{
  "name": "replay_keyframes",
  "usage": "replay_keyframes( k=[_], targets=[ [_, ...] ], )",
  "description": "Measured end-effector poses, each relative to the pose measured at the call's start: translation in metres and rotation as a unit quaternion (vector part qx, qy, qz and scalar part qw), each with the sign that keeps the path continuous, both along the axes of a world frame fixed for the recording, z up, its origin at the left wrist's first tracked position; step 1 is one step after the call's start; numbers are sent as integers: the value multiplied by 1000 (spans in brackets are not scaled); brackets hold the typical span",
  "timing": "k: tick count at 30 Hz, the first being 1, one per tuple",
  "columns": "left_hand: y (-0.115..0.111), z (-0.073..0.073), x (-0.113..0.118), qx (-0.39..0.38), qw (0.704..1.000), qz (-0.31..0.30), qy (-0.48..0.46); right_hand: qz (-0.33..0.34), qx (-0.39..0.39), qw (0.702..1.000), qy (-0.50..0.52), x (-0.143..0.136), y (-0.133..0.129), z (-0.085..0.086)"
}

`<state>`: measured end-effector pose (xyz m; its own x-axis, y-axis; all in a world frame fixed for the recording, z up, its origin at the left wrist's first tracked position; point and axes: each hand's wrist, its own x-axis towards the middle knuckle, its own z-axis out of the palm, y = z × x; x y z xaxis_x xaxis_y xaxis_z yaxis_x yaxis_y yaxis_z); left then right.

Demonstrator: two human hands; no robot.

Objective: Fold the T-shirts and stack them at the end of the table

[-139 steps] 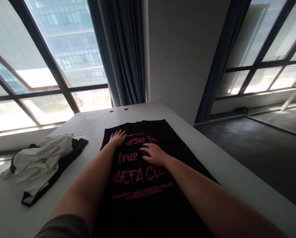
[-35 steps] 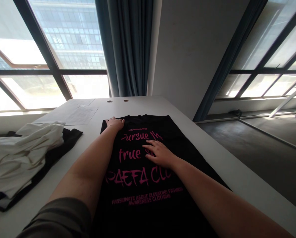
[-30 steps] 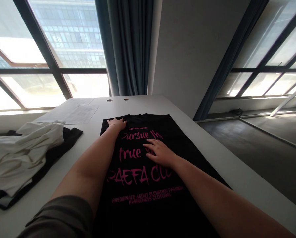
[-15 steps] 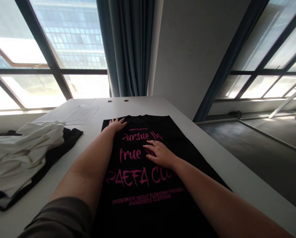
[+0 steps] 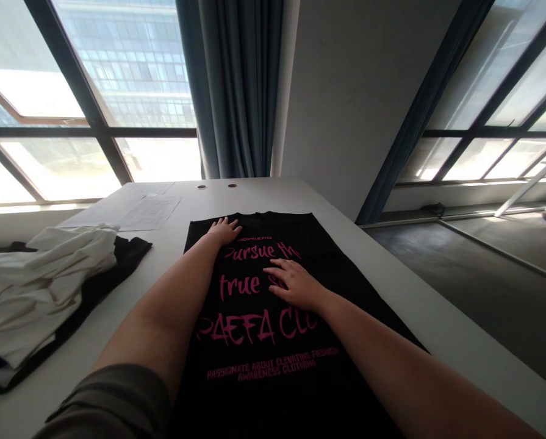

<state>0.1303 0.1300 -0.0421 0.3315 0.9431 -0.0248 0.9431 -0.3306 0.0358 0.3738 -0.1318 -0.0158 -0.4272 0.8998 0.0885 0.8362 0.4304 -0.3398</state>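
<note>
A black T-shirt with pink lettering lies spread out on the white table, its neckline at the far end. My left hand rests flat near the upper left of the shirt, beside the small top line of print, fingers pointing away from me. Across the middle of the lettering lies my right hand, palm down with its fingers apart, covering part of the second and third words. Neither hand grips any cloth. The shirt's near end runs out of view at the bottom.
To the left is a crumpled pile of white cloth with black cloth under it. Printed paper sheets lie at the far left of the table. Beyond the table stand a blue curtain and a wall.
My left hand has slid a little to the right over the top of the shirt, uncovering its upper left corner. My right hand has stayed in place.
</note>
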Motion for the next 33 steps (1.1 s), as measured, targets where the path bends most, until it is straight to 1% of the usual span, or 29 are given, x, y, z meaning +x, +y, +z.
replay_keyframes(
  k=[7,10,12,13,15,18,20,23,30,33],
  targets=[
    [0,2,-5,-20,996,-86,17,0,4,1000,-1,0,0,0],
    [0,1,-4,-17,996,-92,15,1,7,1000,-1,0,1,-1],
    [1,0,-4,-6,998,-68,7,2,9,1000,2,0,1,-2],
    [2,0,-4,3,999,-45,3,2,8,1000,3,1,1,-2],
    [4,-1,-5,21,1000,23,-1,3,7,1000,6,1,1,-2],
    [9,-2,-6,33,989,143,6,3,5,1000,7,1,1,-2],
    [11,-4,-7,27,981,191,11,2,2,1000,6,1,1,-2],
    [12,-5,-8,15,979,204,9,1,-3,1000,4,0,1,-2],
    [8,-2,-18,-4,985,171,-12,-3,-7,1000,3,0,1,-2],
    [9,-1,-21,-8,985,170,-20,-1,1,1000,7,1,1,-3]
  ],
)
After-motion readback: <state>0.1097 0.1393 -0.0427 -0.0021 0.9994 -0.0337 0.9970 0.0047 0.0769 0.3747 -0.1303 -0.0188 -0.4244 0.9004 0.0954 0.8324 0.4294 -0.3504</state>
